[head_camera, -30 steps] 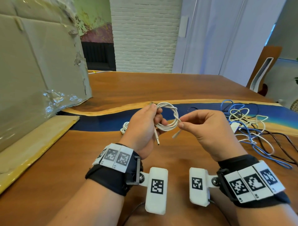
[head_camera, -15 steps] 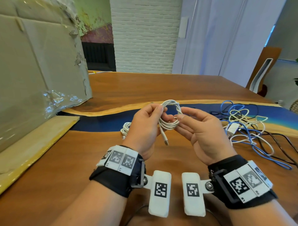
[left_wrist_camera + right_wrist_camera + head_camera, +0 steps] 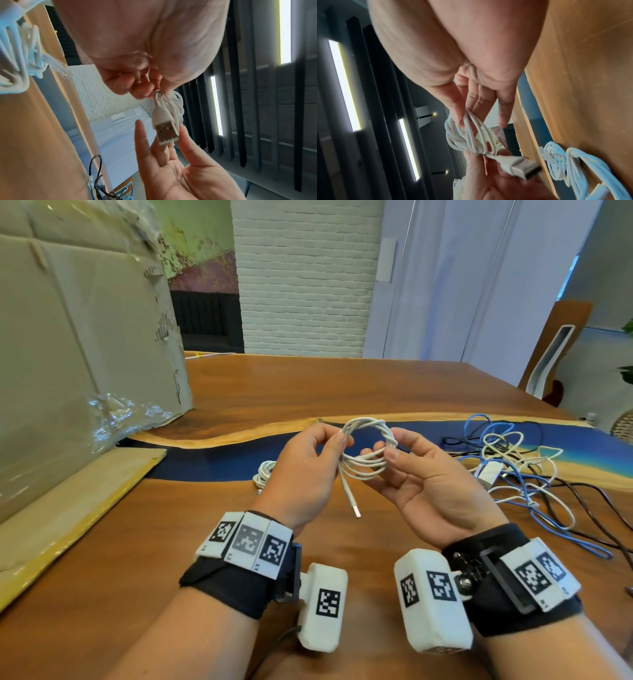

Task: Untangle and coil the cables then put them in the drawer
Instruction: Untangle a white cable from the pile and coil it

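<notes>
A white USB cable [image 3: 368,465] is wound into a small coil and held above the table between both hands. My left hand [image 3: 337,441] pinches the coil's left side with thumb and forefinger. My right hand [image 3: 388,448], palm turned up, pinches the twisted right side. The cable's USB plug [image 3: 356,510] dangles below the coil. In the left wrist view the plug [image 3: 165,129] hangs over the right palm [image 3: 180,173]. The right wrist view shows the coil [image 3: 467,136] under the right thumb. No drawer is in view.
A second coiled white cable [image 3: 263,474] lies on the wooden table [image 3: 171,559] behind my left hand. A tangle of blue, white and black cables [image 3: 513,470] spreads at the right. A big cardboard box [image 3: 85,337] stands at the left on flat cardboard.
My right hand let go of the loose cable end, turned palm up and took hold of the coil's right side. The plug now hangs lower.
</notes>
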A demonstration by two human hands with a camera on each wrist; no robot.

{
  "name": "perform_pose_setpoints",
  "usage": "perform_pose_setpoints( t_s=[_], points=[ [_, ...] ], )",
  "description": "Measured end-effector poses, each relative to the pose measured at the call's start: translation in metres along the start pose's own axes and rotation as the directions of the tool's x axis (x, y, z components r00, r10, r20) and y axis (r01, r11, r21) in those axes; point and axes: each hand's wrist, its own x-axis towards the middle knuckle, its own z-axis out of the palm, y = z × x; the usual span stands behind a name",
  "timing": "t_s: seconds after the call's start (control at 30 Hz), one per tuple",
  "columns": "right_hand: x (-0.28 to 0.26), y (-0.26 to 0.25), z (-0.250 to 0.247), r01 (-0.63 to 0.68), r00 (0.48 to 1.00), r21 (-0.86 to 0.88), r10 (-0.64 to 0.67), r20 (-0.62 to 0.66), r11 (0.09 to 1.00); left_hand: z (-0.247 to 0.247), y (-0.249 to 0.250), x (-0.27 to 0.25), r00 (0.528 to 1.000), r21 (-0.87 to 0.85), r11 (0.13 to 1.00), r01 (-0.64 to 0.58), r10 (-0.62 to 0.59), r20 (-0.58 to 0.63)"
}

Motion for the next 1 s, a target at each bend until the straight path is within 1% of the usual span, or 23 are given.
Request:
perform_pose_setpoints(
  t_s=[0.13, 0.23, 0.3, 0.33, 0.4, 0.5, 0.6, 0.67, 0.73, 0.83, 1.0],
  points=[
    [0.000, 0.000, 0.002, 0.010, 1.000, 0.147, -0.009, -0.013, 0.989, 0.001, 0.006, -0.004, 0.998, 0.017, 1.000, 0.023, -0.024, 0.061],
    [0.000, -0.001, 0.003, 0.025, 1.000, 0.165, -0.022, -0.022, 0.986, 0.002, 0.006, -0.006, 0.988, 0.035, 0.998, 0.052, -0.057, 0.144],
    [0.001, -0.002, 0.001, 0.055, 0.998, 0.074, -0.052, -0.041, 0.996, 0.002, 0.003, -0.006, 0.987, 0.009, 0.998, 0.066, -0.066, 0.145],
    [0.001, -0.003, 0.000, 0.076, 0.996, -0.017, -0.077, -0.054, 0.997, 0.002, 0.002, -0.005, 0.988, -0.033, 0.996, 0.082, -0.078, 0.130],
    [0.001, -0.004, -0.001, 0.115, 0.989, -0.221, -0.132, -0.066, 0.969, 0.002, 0.002, -0.005, 0.988, -0.145, 0.981, 0.127, -0.113, 0.101],
    [0.000, -0.006, -0.003, 0.137, 0.982, -0.414, -0.177, -0.060, 0.900, 0.004, 0.003, -0.004, 0.989, -0.253, 0.957, 0.143, -0.132, 0.059],
    [0.002, -0.007, -0.007, 0.167, 0.964, -0.624, -0.258, -0.058, 0.763, 0.004, 0.005, -0.004, 0.993, -0.271, 0.956, 0.114, -0.111, 0.025],
    [0.003, -0.004, -0.009, 0.183, 0.954, -0.670, -0.294, -0.056, 0.720, 0.003, 0.007, -0.003, 0.995, -0.241, 0.966, 0.096, -0.095, 0.015],
    [0.005, 0.000, -0.011, 0.177, 0.955, -0.681, -0.291, -0.055, 0.711, 0.003, 0.010, -0.004, 0.996, -0.190, 0.978, 0.084, -0.082, 0.014],
    [0.005, 0.004, -0.010, 0.156, 0.965, -0.688, -0.257, -0.046, 0.709, 0.001, 0.011, -0.004, 0.997, -0.128, 0.988, 0.081, -0.079, 0.022],
    [0.008, 0.006, -0.012, 0.127, 0.974, -0.659, -0.219, -0.059, 0.741, -0.001, 0.011, 0.001, 0.989, 0.000, 0.991, 0.135, -0.135, 0.065]
  ],
)
